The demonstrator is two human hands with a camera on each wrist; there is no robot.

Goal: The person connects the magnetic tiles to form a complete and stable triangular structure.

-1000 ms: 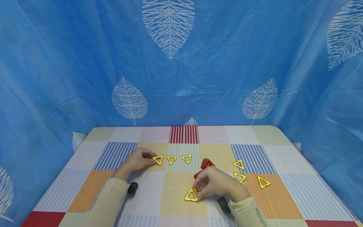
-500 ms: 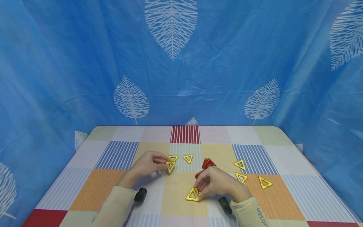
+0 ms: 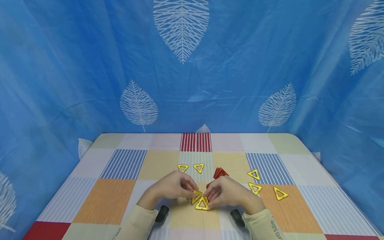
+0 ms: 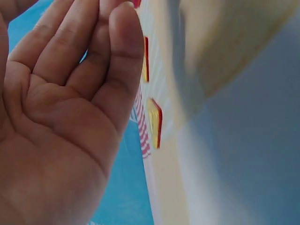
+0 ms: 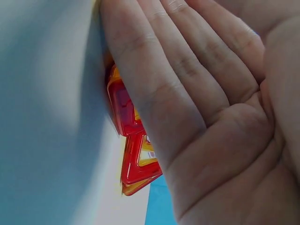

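Left-held tile and right-held tile pinched close together, low in the centre of the frame

The left sleeve and right sleeve, both beige and lettered, enter at the bottom edge. A black wrist device sits by the left cuff and a second device by the right cuff.

Just above them, the right hand has its grip pinching the right-held tile, a hollow yellow triangle with its point up. The left hand has its grip pinching the left-held tile, another hollow yellow triangle, slightly above and left of the first. I cannot tell whether the two touch.

Right of centre are three loose yellow triangles: the rightmost triangle, the middle triangle and the upper triangle. Above the right hand lie overlapping red triangles, partly hidden by it. Farther up, near centre, two more yellow triangles lie apart, a left one and a right one.

The worktop wears a patchwork cloth pattern; behind it, a blue curtain printed with white leaves fills the upper frame.
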